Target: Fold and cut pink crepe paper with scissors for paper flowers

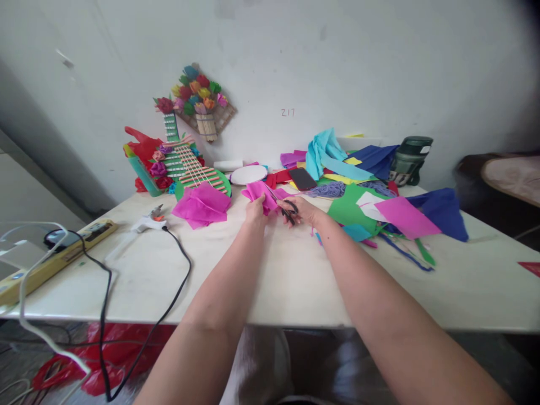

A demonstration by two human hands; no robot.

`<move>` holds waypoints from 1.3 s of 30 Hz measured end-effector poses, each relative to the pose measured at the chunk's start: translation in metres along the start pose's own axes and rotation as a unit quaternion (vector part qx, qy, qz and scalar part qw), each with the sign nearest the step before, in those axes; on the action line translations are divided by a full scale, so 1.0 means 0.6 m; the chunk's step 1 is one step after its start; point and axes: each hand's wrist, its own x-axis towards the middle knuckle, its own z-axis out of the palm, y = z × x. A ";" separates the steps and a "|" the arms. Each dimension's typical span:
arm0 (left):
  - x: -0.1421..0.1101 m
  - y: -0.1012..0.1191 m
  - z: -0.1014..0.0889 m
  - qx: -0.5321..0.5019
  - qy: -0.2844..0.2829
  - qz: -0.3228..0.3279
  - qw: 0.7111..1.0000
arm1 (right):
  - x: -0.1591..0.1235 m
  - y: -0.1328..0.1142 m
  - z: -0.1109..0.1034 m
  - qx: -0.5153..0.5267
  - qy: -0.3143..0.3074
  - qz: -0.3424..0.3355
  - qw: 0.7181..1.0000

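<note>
My left hand (256, 208) pinches a piece of pink crepe paper (253, 191) above the middle of the table. Black-handled scissors (289, 211) are gripped in my right hand (304, 208), their blades pointing left and lying against the pink paper. How far the blades are apart is too small to tell. Another pink paper piece (202, 205) rests to the left of my hands, in front of a guitar-shaped craft (194, 169) with strings and paper flowers. Behind my hands lie a white oval disc (248, 175) and a dark phone (302, 179).
A glue gun (149, 220) with a black cord and a yellow power strip (59, 261) lie at left. Coloured paper sheets (354, 208), purple yarn (328, 189) and a dark green bottle (409, 160) occupy the right. A flower craft (205, 104) leans on the wall.
</note>
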 end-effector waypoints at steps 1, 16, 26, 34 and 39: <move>-0.001 0.000 0.001 0.000 -0.005 -0.001 1.000 | 0.001 0.001 0.000 0.001 0.003 0.003 1.000; -0.003 -0.007 0.002 0.010 -0.029 0.009 0.999 | 0.001 -0.007 0.013 0.017 0.047 0.041 0.998; 0.010 -0.016 0.000 0.004 -0.027 0.019 0.999 | 0.000 -0.010 0.017 0.037 0.060 0.048 0.996; 0.016 -0.017 -0.001 0.008 -0.026 0.021 0.999 | 0.001 -0.012 0.020 0.045 0.071 0.057 0.995; 0.010 -0.014 0.000 0.006 -0.023 0.021 0.999 | 0.002 -0.008 0.020 0.033 0.078 0.059 0.995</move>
